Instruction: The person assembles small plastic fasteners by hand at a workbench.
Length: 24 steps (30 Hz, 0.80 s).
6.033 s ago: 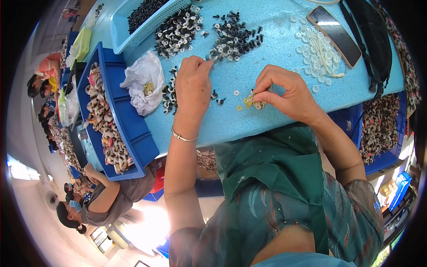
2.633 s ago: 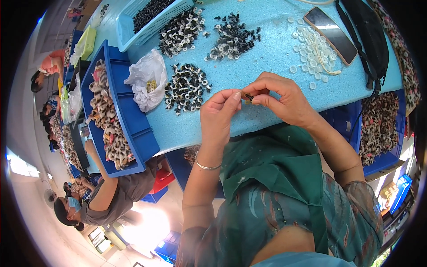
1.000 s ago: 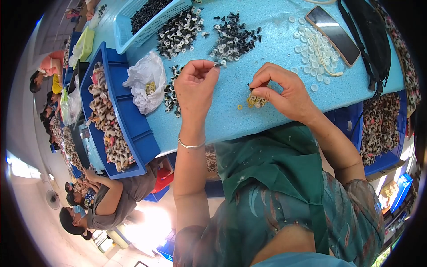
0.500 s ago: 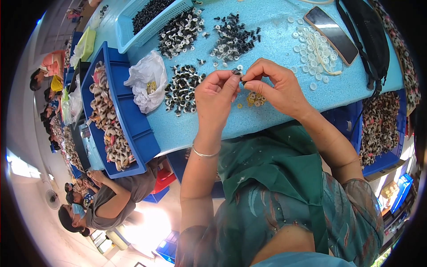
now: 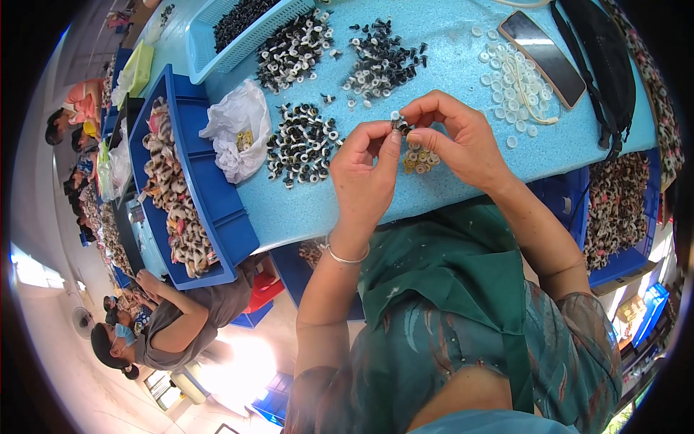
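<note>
My left hand (image 5: 365, 165) and my right hand (image 5: 457, 141) meet above the blue tabletop, thumbs and forefingers pinched. Between their fingertips is a small black peg with a white ring (image 5: 395, 116), partly covered by the fingers. Whether it is one piece or two I cannot tell. Just under my right fingers lies a little heap of yellowish rings (image 5: 419, 160). Left of my left hand spreads a pile of black pegs with white rings (image 5: 300, 145). Farther off lie two more heaps, one of ringed pegs (image 5: 295, 50) and one of mostly black pegs (image 5: 383, 61).
A light-blue basket (image 5: 206, 54) of black pegs stands at the far left. Near it are a white plastic bag (image 5: 238, 108) and a blue crate (image 5: 228, 224) of patterned fabric pieces. Translucent discs (image 5: 517, 87), a phone (image 5: 542, 58) and a black bag (image 5: 603, 94) lie right. A co-worker (image 5: 177, 325) sits left.
My hands have come closer together, the left shifting right and slightly down. The peg between them has moved a little to the right, its white ring now facing up and away.
</note>
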Available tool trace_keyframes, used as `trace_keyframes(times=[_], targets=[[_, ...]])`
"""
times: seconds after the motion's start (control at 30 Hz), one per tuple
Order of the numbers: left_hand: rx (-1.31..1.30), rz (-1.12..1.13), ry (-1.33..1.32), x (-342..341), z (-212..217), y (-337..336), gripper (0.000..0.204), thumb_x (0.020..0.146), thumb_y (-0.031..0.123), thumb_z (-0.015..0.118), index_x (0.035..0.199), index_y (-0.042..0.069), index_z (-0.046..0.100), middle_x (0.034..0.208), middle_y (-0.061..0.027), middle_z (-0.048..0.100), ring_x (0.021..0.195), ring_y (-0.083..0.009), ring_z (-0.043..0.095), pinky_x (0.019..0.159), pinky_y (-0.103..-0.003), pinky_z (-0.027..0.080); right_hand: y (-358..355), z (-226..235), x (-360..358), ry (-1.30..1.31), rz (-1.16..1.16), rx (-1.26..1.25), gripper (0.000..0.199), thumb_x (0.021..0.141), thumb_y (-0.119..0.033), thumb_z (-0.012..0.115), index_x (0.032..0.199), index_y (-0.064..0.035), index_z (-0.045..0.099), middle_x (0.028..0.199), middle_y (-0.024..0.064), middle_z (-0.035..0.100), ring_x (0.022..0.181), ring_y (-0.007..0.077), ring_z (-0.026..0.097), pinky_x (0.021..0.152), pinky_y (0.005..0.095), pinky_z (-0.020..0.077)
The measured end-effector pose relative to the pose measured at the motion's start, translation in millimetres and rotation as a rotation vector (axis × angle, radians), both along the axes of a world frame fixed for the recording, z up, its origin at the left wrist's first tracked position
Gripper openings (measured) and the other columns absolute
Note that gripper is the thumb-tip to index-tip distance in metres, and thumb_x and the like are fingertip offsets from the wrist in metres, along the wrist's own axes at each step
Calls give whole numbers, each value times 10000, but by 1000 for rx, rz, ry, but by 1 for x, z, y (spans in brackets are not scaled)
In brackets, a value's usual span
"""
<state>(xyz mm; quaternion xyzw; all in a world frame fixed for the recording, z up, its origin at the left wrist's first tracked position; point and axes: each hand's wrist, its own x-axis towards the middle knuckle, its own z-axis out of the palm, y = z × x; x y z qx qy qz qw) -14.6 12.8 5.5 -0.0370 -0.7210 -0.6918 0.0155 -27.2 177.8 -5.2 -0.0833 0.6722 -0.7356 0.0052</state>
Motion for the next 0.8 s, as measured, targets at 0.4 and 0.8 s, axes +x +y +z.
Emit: trace_keyframes(times=[0.4, 0.8], targets=[[216, 35, -23, 11, -4, 7, 126, 950, -14, 634, 1074, -37, 641, 984, -63, 673, 835, -70, 605, 722, -213, 507, 2, 1, -2, 152, 35, 121, 134, 835, -47, 707, 962, -28, 668, 918, 44, 632, 806, 140, 613, 749, 269, 496], [32, 136, 6, 7, -8, -17, 122, 870, -15, 733, 963, -4, 655, 927, -69, 674, 724, -111, 595, 580, -216, 466, 8, 3, -15, 352, 125, 374, 170, 825, -5, 687, 983, -45, 637, 944, 92, 614, 867, 286, 609, 793, 369, 480]])
